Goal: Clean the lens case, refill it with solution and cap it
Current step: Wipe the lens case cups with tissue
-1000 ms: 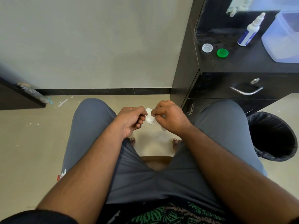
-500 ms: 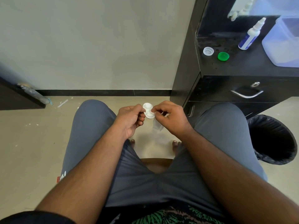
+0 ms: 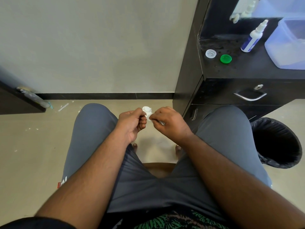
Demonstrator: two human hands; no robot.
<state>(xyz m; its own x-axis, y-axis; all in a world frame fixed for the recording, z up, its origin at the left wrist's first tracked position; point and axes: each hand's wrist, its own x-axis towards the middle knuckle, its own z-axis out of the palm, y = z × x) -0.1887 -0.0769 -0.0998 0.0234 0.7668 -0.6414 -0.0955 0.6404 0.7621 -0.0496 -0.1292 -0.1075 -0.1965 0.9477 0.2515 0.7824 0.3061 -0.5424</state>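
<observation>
Cleaning stage: left hand (image 3: pixel 132 123) pinches lens case (image 3: pixel 147 112); right hand (image 3: pixel 170 121) pinches a wipe into it, prob. Refill & capping left: solution bottle (image 3: pixel 253 38), both caps (image 3: pixel 226 58) sit on far-right surface (image 3: pixel 257 70).

Small white plastic lens case (image 3: pixel 147 112) held between left hand (image 3: pixel 132 123) and right hand (image 3: pixel 170 122), above the knees. Black bench (image 3: pixel 247 70) right carries two round caps (image 3: pixel 217 56), white squeeze bottle (image 3: pixel 252 38) behind them. Black-lined bin (image 3: pixel 277 142) on floor, right.

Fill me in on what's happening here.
A seated person holds a white lens case over their lap, the left hand gripping it while the right hand pinches something small and pale against it, apparently wiping. On the black cabinet sit a clear cap, a green cap and the solution bottle, untouched. Refilling and capping remain.
</observation>
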